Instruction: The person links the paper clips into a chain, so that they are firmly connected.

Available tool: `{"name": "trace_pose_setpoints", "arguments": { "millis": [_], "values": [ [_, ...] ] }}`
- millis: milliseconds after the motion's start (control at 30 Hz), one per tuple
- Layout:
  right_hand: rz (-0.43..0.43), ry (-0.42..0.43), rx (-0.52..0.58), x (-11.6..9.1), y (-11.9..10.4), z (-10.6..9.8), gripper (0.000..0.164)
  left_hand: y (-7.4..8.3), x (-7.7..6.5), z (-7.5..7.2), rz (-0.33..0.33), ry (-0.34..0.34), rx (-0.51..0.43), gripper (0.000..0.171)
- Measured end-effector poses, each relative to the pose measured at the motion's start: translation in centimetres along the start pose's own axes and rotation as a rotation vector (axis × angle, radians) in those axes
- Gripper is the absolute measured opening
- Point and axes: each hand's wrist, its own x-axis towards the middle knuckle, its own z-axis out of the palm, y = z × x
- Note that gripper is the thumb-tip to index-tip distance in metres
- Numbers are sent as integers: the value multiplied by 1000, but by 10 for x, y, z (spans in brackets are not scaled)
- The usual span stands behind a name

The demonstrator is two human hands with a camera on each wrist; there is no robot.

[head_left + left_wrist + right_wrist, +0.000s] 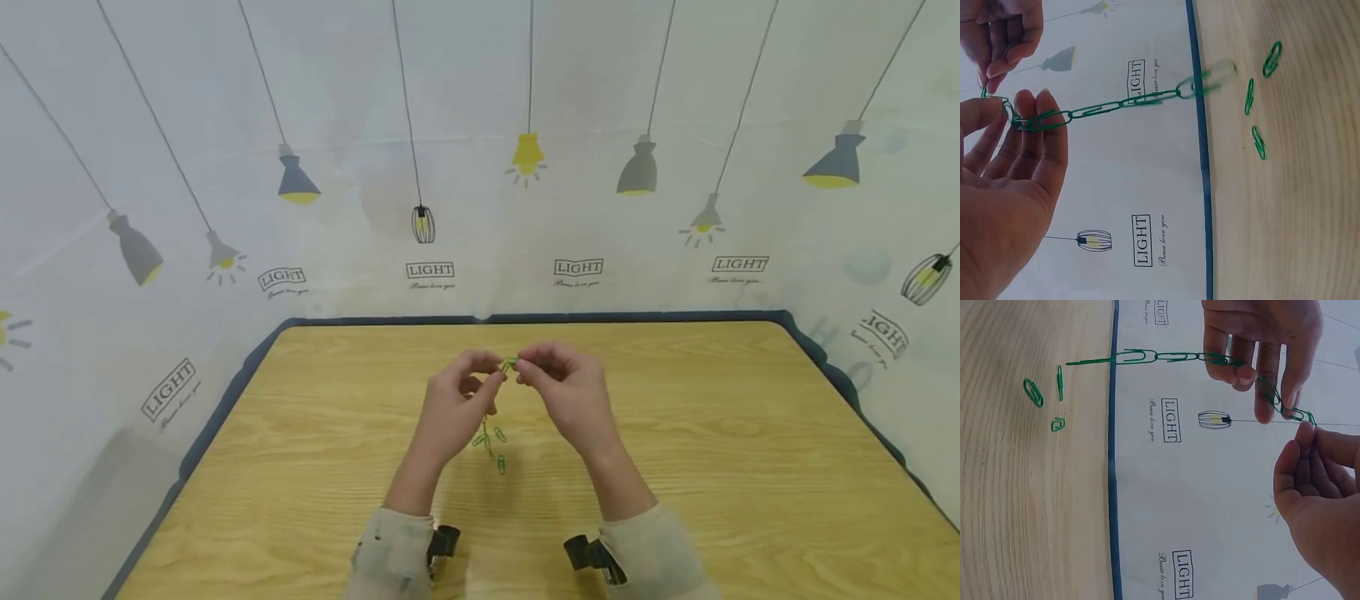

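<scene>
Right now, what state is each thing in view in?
Paperclip chain: linked, hanging down.
Left hand: holding the chain.
Right hand: pinching a clip at the chain's upper end.
Three loose paperclips: unlinked, lying on the table.

L hand (pixel 452 407) nr R hand (pixel 576 398), both in pinch
</scene>
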Motion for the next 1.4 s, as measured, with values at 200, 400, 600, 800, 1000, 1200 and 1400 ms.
{"name": "trace_pose_setpoints", "arguments": {
  "millis": [200,400,600,800,1000,1200,1400],
  "values": [
    [-28,-13,-30,-7,-8,9,12,-1,-2,-1,10,-18,-26,20],
    [-43,-38,-33,-8,-7,14,10,-1,-4,-3,34,30,13,16],
    [-13,-84,-66,-7,-1,17,13,-4,-8,-8,8,50,39,14],
    [25,-140,-172,-2,12,12,12,-15,-13,-15,-54,76,35,14],
    [110,-219,-285,2,33,9,13,-24,-17,-21,-128,111,22,16],
    [228,-315,-368,2,59,13,23,-29,-18,-22,-185,117,8,20],
    [287,-444,-413,-2,71,16,21,-32,-19,-23,-217,137,-14,20]
  ]
}}
